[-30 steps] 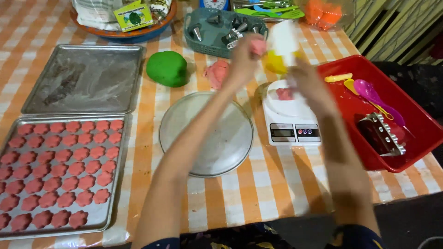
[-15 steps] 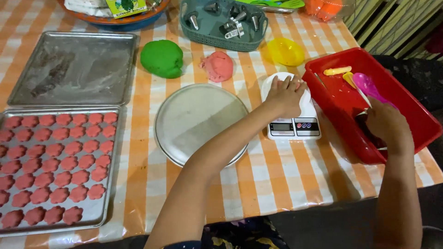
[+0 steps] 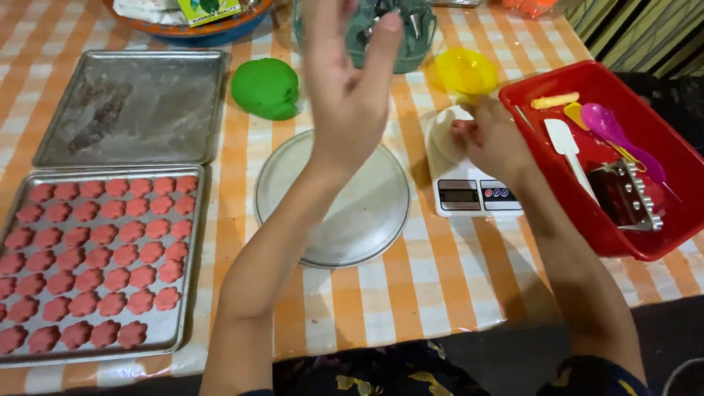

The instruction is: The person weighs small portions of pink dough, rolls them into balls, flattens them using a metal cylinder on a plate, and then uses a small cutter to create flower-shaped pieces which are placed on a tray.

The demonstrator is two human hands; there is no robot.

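Observation:
My left hand (image 3: 345,88) is raised above the round metal plate (image 3: 367,220), fingers spread and holding nothing. My right hand (image 3: 495,143) lies on the white kitchen scale (image 3: 469,194), and its fingertips pinch a small pink dough piece (image 3: 458,126) on the weighing platform. A green dough ball (image 3: 265,88) sits on the checked cloth just left of my raised hand. The pink dough ball is hidden behind that hand.
A tray of several pink flower-shaped dough pieces (image 3: 95,257) is at the front left, a floured bare tray (image 3: 132,106) behind it. A red bin (image 3: 623,235) with spatulas and a metal tool stands right. A yellow cup (image 3: 466,70) and teal basket (image 3: 418,55) are behind.
My left hand has lifted off the scale and risen, open, over the round plate. My right hand has moved from the red bin to the scale.

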